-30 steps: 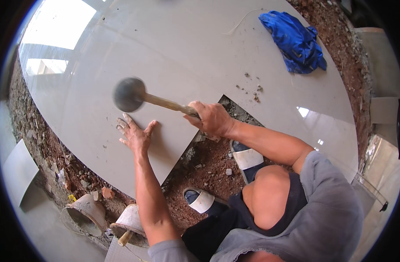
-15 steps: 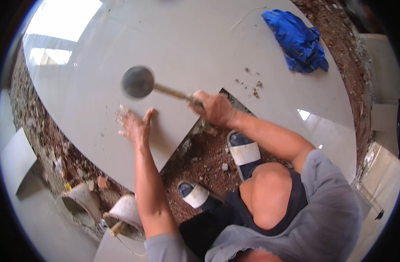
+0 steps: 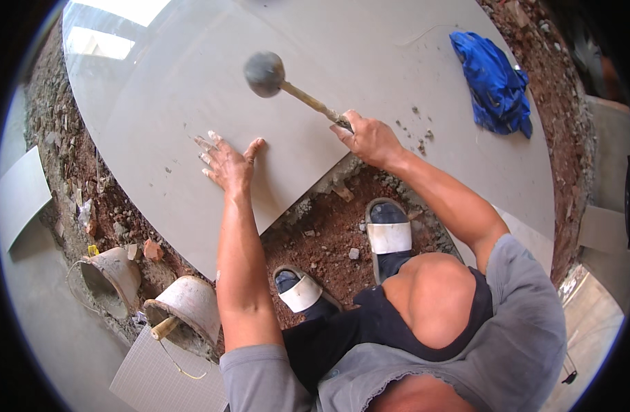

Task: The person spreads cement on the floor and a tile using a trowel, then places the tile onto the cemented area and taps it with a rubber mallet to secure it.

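Observation:
My right hand [image 3: 371, 139] grips the wooden handle of a rubber mallet [image 3: 265, 73] with a round dark head. The mallet head hangs over a large glossy pale floor tile [image 3: 305, 154], and I cannot tell whether it touches. My left hand [image 3: 229, 163] is open, its whitish, dusty fingers spread over the same tile, nearer to me than the mallet head. Along the tile's near edge, rough mortar and reddish earth show.
A crumpled blue cloth [image 3: 492, 86] lies on the tiles at the far right, with mortar crumbs [image 3: 421, 130] nearer. Two dirty buckets [image 3: 188, 305] [image 3: 116, 275] lie tipped at the left, beside rubble. My sandalled feet [image 3: 389, 237] are on reddish soil [image 3: 329, 250].
The mallet head has moved farther away and rightward from my left hand. My left hand stays spread on the tile. The whole view has shifted slightly.

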A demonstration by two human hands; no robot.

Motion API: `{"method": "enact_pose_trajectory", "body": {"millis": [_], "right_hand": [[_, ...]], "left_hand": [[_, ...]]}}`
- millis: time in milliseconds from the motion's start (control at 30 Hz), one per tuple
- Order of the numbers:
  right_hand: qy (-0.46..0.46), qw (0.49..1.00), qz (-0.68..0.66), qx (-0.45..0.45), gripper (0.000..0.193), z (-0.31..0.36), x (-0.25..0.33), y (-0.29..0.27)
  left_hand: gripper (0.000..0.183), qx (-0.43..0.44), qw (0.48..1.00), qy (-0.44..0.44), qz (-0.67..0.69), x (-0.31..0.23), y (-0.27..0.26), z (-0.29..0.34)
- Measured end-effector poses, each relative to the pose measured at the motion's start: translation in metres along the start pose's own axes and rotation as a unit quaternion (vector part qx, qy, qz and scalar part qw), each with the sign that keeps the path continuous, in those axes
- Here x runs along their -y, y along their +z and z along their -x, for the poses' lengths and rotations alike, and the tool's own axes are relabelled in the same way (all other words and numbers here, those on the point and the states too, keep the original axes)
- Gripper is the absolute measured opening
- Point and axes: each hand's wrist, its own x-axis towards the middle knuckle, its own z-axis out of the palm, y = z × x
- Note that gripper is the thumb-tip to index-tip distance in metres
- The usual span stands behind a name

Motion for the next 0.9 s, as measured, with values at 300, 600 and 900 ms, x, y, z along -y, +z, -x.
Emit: {"method": "enact_pose_trajectory", "body": {"millis": [300,600,900], "right_hand": [[0.049,0.998,-0.037,0.031,0.042,0.014,-0.003,0.024],[0.023,0.998,-0.046,-0.022,0.046,0.027,-0.011,0.023],[-0.185,0.975,-0.077,-0.096,0.031,0.043,-0.010,-0.016]], "left_hand": [[0.119,0.009,1.000,-0.003,-0.009,0.002,0.003,-0.003],[0.112,-0.003,1.000,0.020,-0.012,0.002,0.003,-0.001],[0.072,-0.093,0.994,0.009,0.054,-0.035,0.013,-0.080]]}}
